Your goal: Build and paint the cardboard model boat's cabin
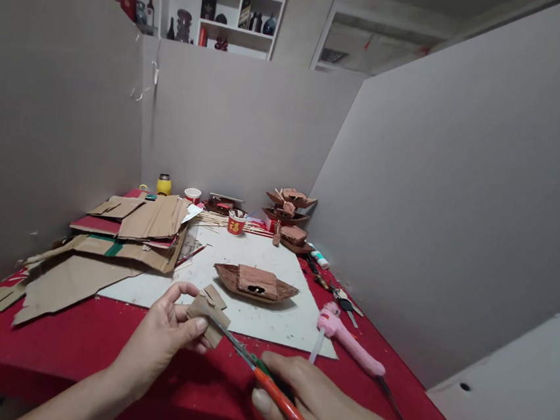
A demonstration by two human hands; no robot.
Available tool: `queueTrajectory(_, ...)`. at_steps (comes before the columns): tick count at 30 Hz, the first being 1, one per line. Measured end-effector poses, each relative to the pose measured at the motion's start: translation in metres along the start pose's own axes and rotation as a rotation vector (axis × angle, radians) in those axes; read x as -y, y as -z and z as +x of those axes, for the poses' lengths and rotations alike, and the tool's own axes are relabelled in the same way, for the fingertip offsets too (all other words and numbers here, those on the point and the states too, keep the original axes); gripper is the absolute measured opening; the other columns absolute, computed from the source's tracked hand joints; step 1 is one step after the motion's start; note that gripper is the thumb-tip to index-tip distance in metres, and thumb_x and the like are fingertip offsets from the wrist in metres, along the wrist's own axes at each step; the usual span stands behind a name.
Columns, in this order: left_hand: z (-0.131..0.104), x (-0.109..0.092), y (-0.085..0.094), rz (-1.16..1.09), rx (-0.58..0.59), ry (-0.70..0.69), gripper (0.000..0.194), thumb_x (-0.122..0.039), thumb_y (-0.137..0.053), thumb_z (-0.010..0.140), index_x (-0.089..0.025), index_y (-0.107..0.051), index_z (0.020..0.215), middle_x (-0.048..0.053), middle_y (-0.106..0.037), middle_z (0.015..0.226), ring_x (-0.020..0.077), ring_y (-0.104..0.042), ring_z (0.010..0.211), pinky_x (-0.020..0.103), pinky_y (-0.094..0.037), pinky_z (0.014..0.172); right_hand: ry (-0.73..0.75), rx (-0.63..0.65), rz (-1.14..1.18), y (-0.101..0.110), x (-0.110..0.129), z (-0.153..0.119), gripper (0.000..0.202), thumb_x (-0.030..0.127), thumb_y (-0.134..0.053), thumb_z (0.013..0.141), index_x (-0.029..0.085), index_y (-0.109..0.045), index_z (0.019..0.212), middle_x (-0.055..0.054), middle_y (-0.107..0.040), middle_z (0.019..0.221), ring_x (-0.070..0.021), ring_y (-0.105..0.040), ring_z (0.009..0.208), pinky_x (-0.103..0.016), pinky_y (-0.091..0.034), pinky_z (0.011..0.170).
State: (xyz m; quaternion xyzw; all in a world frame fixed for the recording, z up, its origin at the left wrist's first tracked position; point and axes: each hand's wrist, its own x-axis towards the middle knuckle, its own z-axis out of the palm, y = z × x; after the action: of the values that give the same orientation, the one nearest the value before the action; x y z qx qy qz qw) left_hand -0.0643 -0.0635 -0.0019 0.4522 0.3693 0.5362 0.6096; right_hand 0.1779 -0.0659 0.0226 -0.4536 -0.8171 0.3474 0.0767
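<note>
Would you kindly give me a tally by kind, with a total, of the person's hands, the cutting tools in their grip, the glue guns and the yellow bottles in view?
Hands: 2 (left hand, right hand)
Held cutting tool: 1
Glue gun: 1
Yellow bottle: 1
Total: 5

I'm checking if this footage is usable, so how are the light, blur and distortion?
Head view: flat, soft light, with a faint shadow under the roofed model boat; head view: right partition looks stretched toward the edge; head view: right hand and orange-handled scissors seem slightly soft, distant shelf ornaments lack fine detail.
</note>
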Motion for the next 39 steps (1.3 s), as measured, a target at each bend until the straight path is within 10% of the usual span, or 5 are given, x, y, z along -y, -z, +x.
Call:
queueTrajectory(18, 0.000, 0.007, 0.018, -0.070, -0.096, 0.136, 0.060, -0.026, -0.077, 0.073, -0.017, -0.045, 0.122, 0.000, -0.067, 0.066, 0.0109, -0.063, 0.058, 0.020, -0.053, 0.057, -0.068, 0.063, 0.128, -0.005, -0.003, 0.023, 0.040, 0.054, -0.048, 0.083, 0.019, -0.044, 0.065, 0.005, -0.039, 0.059, -0.0094, -0.032, 0.054, -0.021, -0.027, 0.045)
queueTrajectory(28, 0.009, -0.009, 0.036, -0.037, -0.171, 0.102, 0.024, -0.030, -0.076, 0.074, -0.017, -0.056, 0.076, -0.002, -0.064, 0.067, 0.0099, -0.061, 0.059, 0.020, -0.054, 0.058, -0.331, -0.403, -0.325, 0.083, -0.044, 0.035, 0.045, 0.058, -0.048, 0.085, 0.016, -0.066, 0.079, -0.004, -0.064, 0.073, -0.0209, -0.059, 0.072, -0.027, -0.042, 0.059)
queueTrajectory(39, 0.041, -0.007, 0.018, 0.206, 0.018, 0.163, 0.026, -0.041, -0.060, 0.084, -0.019, -0.047, 0.079, 0.007, -0.070, 0.089, 0.0181, -0.066, 0.075, 0.033, -0.051, 0.071, -0.659, -0.316, -0.626, 0.141, -0.112, 0.078, 0.027, 0.033, -0.056, 0.094, 0.018, -0.059, 0.116, -0.008, -0.061, 0.117, -0.0206, -0.063, 0.097, -0.041, -0.053, 0.083)
